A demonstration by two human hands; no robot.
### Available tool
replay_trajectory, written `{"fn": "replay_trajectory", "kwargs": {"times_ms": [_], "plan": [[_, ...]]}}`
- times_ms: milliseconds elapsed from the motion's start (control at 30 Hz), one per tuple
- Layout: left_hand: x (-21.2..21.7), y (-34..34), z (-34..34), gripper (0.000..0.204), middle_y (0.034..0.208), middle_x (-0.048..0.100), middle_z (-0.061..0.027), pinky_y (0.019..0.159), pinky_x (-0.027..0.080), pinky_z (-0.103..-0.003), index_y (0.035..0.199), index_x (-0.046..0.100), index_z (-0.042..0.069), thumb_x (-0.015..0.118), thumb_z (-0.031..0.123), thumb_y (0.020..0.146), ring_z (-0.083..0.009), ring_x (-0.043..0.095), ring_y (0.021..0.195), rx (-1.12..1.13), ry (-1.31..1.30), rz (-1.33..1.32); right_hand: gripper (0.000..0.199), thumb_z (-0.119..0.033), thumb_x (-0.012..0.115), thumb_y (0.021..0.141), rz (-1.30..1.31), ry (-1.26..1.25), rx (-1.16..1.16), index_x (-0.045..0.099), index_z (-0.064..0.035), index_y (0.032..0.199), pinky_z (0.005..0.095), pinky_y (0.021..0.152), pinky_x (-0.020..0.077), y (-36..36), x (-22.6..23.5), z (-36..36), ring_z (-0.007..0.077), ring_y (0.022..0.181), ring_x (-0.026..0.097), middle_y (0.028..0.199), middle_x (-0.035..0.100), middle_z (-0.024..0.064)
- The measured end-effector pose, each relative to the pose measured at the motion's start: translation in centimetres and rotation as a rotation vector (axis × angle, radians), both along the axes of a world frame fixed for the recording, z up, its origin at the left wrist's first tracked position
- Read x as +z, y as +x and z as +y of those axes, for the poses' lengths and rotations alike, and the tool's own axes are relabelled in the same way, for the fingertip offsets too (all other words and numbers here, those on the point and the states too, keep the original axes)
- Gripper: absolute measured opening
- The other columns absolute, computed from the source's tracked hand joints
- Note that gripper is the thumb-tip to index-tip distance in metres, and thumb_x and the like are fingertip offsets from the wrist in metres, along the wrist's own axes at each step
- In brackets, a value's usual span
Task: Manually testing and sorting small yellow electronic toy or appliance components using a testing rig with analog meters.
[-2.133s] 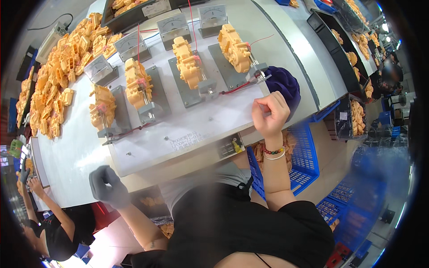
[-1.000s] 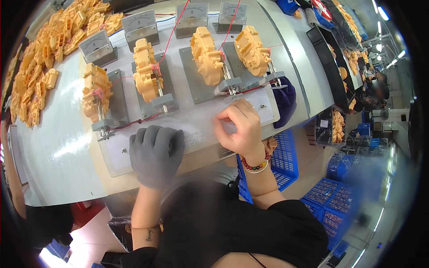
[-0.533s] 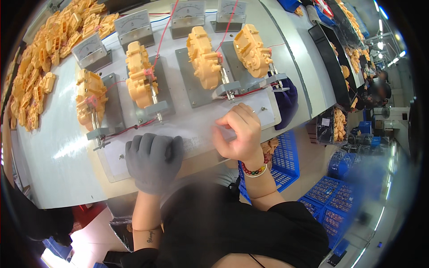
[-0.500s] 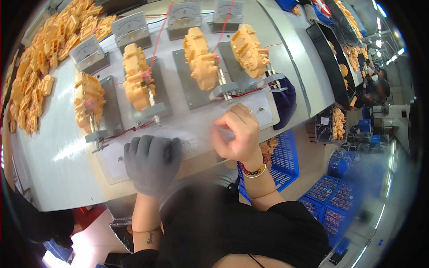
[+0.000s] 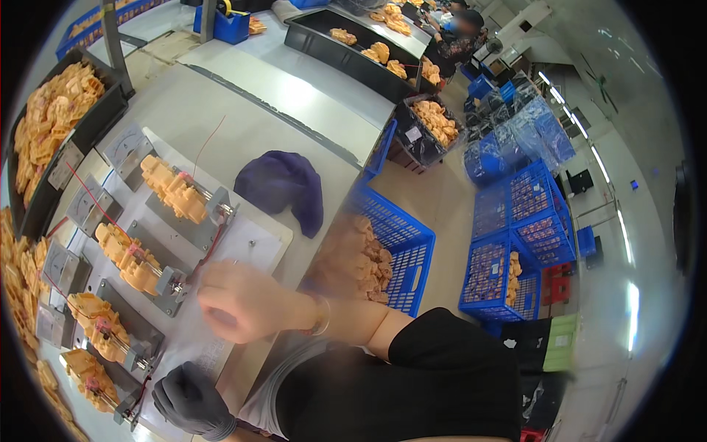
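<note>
My left hand, in a grey glove, is curled into a fist at the near edge of a white board; its palm is hidden. My bare right hand is closed too, blurred, over the board's right part, and nothing shows in it. A beaded bracelet circles that wrist. Beyond my hands, several yellow-orange plastic housings rest on grey metal plates with silvery shafts and clamp blocks. The right hand is nearest to one such block, apart from the housings. Analog meters stand behind them, with red wires.
A dark purple cloth lies right of the board. A black bin of yellow parts stands at the left. Beside the table edge is a blue crate with parts. Farther off are a black tray, stacked blue crates and a person.
The view has swung right, so the fixtures now sit at the left and more floor and crates show. Both hands stay closed; the right forearm now reaches in from the right.
</note>
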State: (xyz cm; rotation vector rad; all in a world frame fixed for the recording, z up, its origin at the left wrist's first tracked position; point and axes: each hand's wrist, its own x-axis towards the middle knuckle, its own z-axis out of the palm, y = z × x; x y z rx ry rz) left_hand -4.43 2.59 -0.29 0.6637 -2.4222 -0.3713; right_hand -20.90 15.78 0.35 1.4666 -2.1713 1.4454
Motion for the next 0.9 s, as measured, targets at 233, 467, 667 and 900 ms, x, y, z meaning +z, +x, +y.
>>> {"fn": "replay_trajectory", "kwargs": {"times_ms": [233,467,667,900], "plan": [[-0.21,0.10,-0.43,0.015,0.073,0.054,-0.0145,0.063,0.042,-0.042,0.079,0.057,-0.002,0.066,0.009,0.084,-0.0326,0.053,0.068,-0.036,0.023,0.013,0.015,-0.006,0.064,0.069,0.017,-0.006,-0.011,0.051,-0.0051,0.075,0.0387,0.062,0.0401,-0.01,-0.26,-0.03,0.0303,0.072,0.051,0.075,0.047,0.0111],[-0.15,0.15,-0.56,0.014,0.073,0.054,-0.0152,0.062,0.042,-0.042,0.080,0.057,-0.002,0.066,0.008,0.085,-0.0329,0.053,0.068,-0.054,0.037,0.027,0.015,-0.006,0.065,0.069,0.012,0.001,-0.012,0.051,-0.0045,0.075,0.0389,0.063,0.0409,0.05,-0.50,-0.10,0.0303,0.073,0.051,0.077,0.048,0.0111],[-0.24,0.19,-0.65,0.014,0.074,0.054,-0.0151,0.062,0.043,-0.042,0.080,0.057,-0.002,0.065,0.008,0.085,-0.0332,0.053,0.068,-0.043,0.056,0.013,0.015,-0.006,0.065,0.069,0.022,0.005,-0.019,0.051,-0.0049,0.076,0.0387,0.064,0.0410,0.11,-0.66,-0.18,0.0303,0.074,0.051,0.077,0.048,0.0109],[0.16,0.27,-0.28,0.017,0.075,0.056,-0.0143,0.065,0.043,-0.043,0.080,0.058,-0.002,0.067,0.012,0.085,-0.0329,0.054,0.070,-0.004,0.058,-0.043,0.016,-0.006,0.065,0.068,0.016,0.032,0.008,0.051,-0.0052,0.077,0.0395,0.066,0.0404,0.04,-0.59,0.03,0.0311,0.074,0.051,0.078,0.049,0.0113]]}}
